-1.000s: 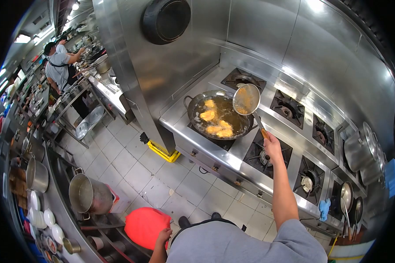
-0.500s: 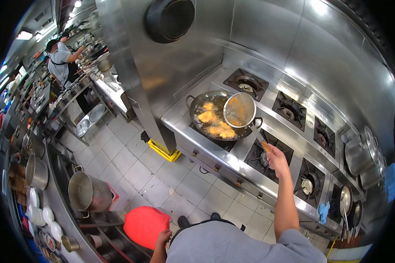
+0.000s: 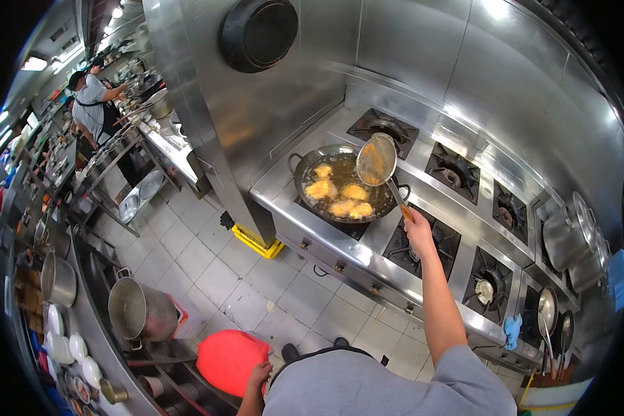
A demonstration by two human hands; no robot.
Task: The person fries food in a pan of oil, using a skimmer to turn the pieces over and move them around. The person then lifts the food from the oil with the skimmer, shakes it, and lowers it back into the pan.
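My right hand (image 3: 419, 233) is closed round the wooden handle of a mesh strainer (image 3: 376, 160). The strainer's round head is tilted over the back right rim of a wok (image 3: 345, 151), with golden crumbs showing on its mesh. Several golden battered pieces (image 3: 354, 192) sit in bubbling oil in the wok, which stands on the front left burner. Low in the view, my left hand (image 3: 258, 376) hangs with curled fingers beside a red round cover (image 3: 233, 362); nothing shows in it.
Other burners (image 3: 453, 173) line the steel range. Stacked pots (image 3: 567, 236) and ladles (image 3: 547, 310) stand at its right end. A large stockpot (image 3: 141, 308) is at left, near a shelf with white dishes (image 3: 57, 347). A black pan (image 3: 260, 35) hangs on the wall. Two people (image 3: 93, 104) work far left.
My right hand has drawn the strainer up and back, away from the wok's middle, and tilted it more. More of the fried pieces now show. My left hand stays in place.
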